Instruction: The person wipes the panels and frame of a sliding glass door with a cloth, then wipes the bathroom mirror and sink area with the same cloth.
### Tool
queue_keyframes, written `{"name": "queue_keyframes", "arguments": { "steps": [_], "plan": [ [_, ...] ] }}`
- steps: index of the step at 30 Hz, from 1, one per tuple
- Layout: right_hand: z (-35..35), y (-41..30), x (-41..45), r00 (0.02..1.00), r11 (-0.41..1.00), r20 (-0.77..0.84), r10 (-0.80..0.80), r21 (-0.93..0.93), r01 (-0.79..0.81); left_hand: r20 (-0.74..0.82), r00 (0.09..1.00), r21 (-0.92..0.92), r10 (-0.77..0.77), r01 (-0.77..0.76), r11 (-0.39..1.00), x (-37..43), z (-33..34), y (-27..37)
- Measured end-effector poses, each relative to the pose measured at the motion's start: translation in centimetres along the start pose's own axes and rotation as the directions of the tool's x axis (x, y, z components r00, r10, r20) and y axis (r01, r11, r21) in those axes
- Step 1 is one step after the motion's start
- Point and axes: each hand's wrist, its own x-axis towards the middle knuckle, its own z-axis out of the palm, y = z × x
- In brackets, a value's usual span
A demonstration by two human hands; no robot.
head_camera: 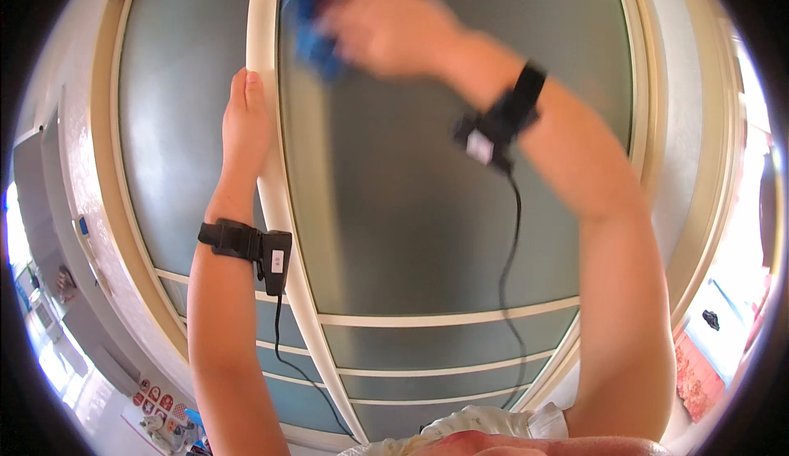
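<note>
A blue cloth (pixel 311 31), blurred by motion, is bunched in my right hand (pixel 391 28). It lies against the upper left part of a frosted glass panel (pixel 425 222) in a sliding door. My left hand (pixel 245 120) grips the cream upright frame (pixel 262 31) at the door's edge, thumb near the front and the other fingers mostly hidden. Left of that frame stands a second frosted glass panel (pixel 179 117). Cream crossbars (pixel 444 319) divide the lower part of the door.
Black wrist straps with boxes (pixel 274 262) sit on both forearms, and thin black cables (pixel 508 252) hang from them. A white wall (pixel 71 129) and a doorway flank the left. Several small items (pixel 163 431) stand low at left. Bright daylight comes in at right.
</note>
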Motion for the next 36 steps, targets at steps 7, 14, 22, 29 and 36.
{"name": "queue_keyframes", "arguments": {
  "steps": [7,14,22,29,36],
  "plan": [
    [0.9,-6.6,-6.4,0.844,0.814,0.064,-0.532,0.314,0.489,-0.009,0.998,0.069,0.066,-0.065,0.995,0.5,-0.4,0.5],
    [-1.0,13.3,5.1,0.901,0.921,-0.433,-0.011,-0.355,-0.159,0.031,0.999,0.048,0.008,-0.009,0.999,-0.9,0.9,2.1],
    [2.6,-15.4,-16.2,0.867,0.758,0.257,-0.427,0.625,0.188,-0.003,0.999,0.130,0.046,-0.046,0.991,0.1,0.3,0.9],
    [-5.9,-3.1,-11.1,0.918,0.998,0.392,0.056,-0.026,-0.049,0.000,1.000,0.176,0.016,-0.016,0.984,0.7,-0.7,0.9],
    [-9.1,13.0,-8.1,0.897,0.888,-0.272,0.349,-0.209,-0.409,-0.013,0.997,0.079,0.080,-0.079,0.994,1.7,1.9,0.6]
  ]
}}
